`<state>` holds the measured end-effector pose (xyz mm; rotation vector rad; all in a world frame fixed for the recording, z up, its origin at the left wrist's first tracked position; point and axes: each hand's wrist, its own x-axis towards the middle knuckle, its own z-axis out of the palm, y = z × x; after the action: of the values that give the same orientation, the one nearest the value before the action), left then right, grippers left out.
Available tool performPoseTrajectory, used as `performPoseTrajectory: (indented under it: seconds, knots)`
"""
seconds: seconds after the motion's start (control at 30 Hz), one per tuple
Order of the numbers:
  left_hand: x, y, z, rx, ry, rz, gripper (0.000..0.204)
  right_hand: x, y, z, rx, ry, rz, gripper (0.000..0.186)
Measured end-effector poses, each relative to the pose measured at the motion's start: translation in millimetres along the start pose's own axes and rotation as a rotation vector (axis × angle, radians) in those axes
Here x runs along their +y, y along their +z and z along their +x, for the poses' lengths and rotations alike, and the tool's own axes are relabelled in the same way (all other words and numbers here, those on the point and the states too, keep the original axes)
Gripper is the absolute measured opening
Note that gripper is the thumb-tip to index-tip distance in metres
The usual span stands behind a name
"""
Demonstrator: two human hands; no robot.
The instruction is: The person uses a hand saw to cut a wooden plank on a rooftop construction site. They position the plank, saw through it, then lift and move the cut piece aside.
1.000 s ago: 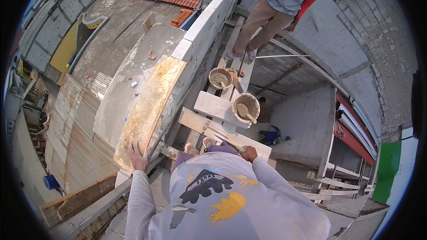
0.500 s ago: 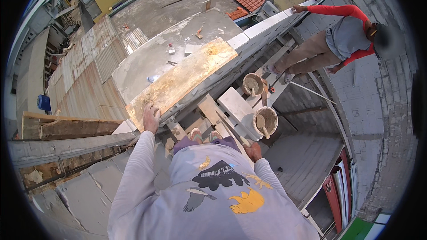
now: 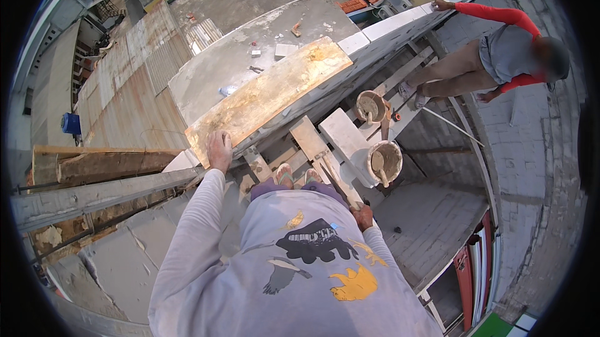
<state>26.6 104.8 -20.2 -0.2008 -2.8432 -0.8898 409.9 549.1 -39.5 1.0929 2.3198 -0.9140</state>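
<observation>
My left hand (image 3: 219,149) grips the near end of a long, pale, stained board (image 3: 278,90) that lies along the top of a white block wall (image 3: 355,42). My right hand (image 3: 362,216) is closed on a long narrow light piece (image 3: 340,184), like a wooden strip, low at my right side. In front of me are wooden planks (image 3: 307,138), a white block (image 3: 342,132) and two mortar buckets (image 3: 369,106), the nearer one (image 3: 392,165) holding a tool. A small black-and-orange item (image 3: 397,116) lies by the far bucket. My feet (image 3: 285,176) are on the planks in sandals.
A co-worker (image 3: 456,68) in red sleeves stands on planks at the right, one hand on the wall top. Beyond the wall are a concrete slab (image 3: 212,68) with debris, rusty sheet roofing (image 3: 122,96) and red tiles. An open drop (image 3: 425,224) lies right of the planks.
My view has turned, so the scene has swung rightward and the co-worker now appears further right. My hands keep their holds on the board and the narrow piece.
</observation>
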Motion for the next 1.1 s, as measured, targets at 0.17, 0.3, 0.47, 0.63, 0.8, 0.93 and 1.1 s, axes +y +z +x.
performPoseTrajectory:
  seconds: [0.17,0.3,0.47,0.63,0.8,0.93,1.1]
  knots:
    - [5,-1,-15,0.016,-0.015,0.04,0.018,14,1,5,0.06,-0.003,-0.011,0.055]
    - [17,-6,-28,0.032,0.03,0.114,0.03,-2,-7,13,0.086,-0.073,0.012,0.048]
    - [51,-1,-52,-0.055,0.14,0.094,0.035,-33,-19,24,0.042,-0.074,0.047,0.046]
    - [56,20,-91,-0.152,0.144,-0.08,0.036,-68,-28,28,-0.005,-0.051,0.047,0.046]
    - [51,27,-103,-0.279,0.063,-0.136,0.038,-62,-24,43,-0.02,-0.051,-0.069,0.049]
    - [55,13,-85,-0.171,0.091,0.023,0.057,-40,-14,54,0.048,-0.104,-0.114,0.051]
    - [46,-7,-59,-0.172,-0.036,0.21,0.08,-55,-22,44,0.032,-0.088,-0.072,0.053]
